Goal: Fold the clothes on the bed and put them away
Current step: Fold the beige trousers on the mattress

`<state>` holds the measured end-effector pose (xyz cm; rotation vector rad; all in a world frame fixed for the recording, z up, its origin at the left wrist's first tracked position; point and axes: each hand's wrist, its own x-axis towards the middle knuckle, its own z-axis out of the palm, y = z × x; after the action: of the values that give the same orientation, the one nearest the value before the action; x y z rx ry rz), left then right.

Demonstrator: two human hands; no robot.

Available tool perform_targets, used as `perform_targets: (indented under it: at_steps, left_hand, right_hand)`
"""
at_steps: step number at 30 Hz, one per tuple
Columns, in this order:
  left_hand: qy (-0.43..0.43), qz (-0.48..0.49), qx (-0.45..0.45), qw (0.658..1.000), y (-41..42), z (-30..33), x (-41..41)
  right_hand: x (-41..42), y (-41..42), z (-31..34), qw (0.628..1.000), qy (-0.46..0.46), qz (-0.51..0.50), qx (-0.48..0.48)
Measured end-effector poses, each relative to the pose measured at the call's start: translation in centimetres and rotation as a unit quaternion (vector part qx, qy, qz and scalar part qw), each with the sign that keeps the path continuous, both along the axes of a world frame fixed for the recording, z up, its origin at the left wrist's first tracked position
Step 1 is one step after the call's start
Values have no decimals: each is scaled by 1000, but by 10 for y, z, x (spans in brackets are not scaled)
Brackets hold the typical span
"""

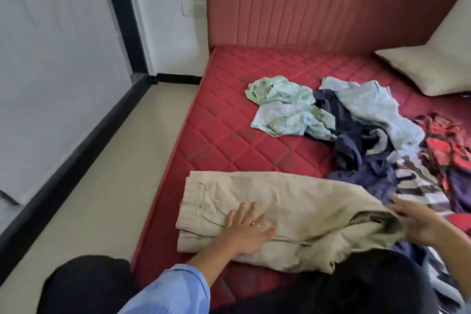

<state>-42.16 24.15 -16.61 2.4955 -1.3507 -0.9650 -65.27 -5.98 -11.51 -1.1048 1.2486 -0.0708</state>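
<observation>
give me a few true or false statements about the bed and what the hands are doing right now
1. The left hand lies flat on the beige trousers. True.
2. The right hand grips the pillow. False: the pillow lies untouched at the far right by the headboard; the hand, blurred, is at the trousers' right end with fingers spread.
3. A pale green printed garment lies crumpled on the red mattress. True.
4. All the clothes are folded in a neat stack. False: the dark blue garment and others lie in a loose heap.
</observation>
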Motion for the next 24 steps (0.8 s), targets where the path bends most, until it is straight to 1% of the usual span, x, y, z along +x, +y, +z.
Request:
perform_targets:
  at_steps: [1,2,3,4,7,9,12,14,17,20,21,22,24]
  left_hand:
    - [-46,-14,10,999,0,-13,-9]
    - [-83,-10,-4,997,1,-19,-16]
    - [-113,2,-26,993,3,-22,-18]
    - [-131,11,-43,990,0,-23,-20]
    - [-165,19,-65,984,-16,-24,-27]
    - [-149,19,-94,984,-38,-25,-37]
    - [-96,-1,-125,987,-72,-26,-68]
    - [-80,8,-116,990,-83,-35,-86]
    - [-92,19,-96,991,-84,-42,-92]
    - [-44,12,-98,994,-82,-35,-79]
    - [-44,13,-100,994,-78,-32,-75]
    - [-55,14,-100,993,-71,-29,-70]
    - [-137,23,-110,984,-50,-27,-61]
  right_hand:
    - [-17,-2,-2,1000,14,10,7]
    - [-27,13,0,998,52,-3,25]
    - [-30,19,-3,997,58,0,51]
    - [-29,21,-3,997,66,-33,35]
    - [-20,17,5,998,39,-47,19]
    - [-16,12,4,998,54,-37,6]
    - [-11,20,4,997,72,-14,18]
    - [-8,23,-4,993,117,-12,-22]
    - [4,30,-1,986,129,-32,-98]
    - [24,37,21,983,78,-44,-162]
    - [32,42,33,980,53,-35,-191]
    - [42,50,45,975,28,-18,-222]
    - [65,72,71,957,-19,30,-288]
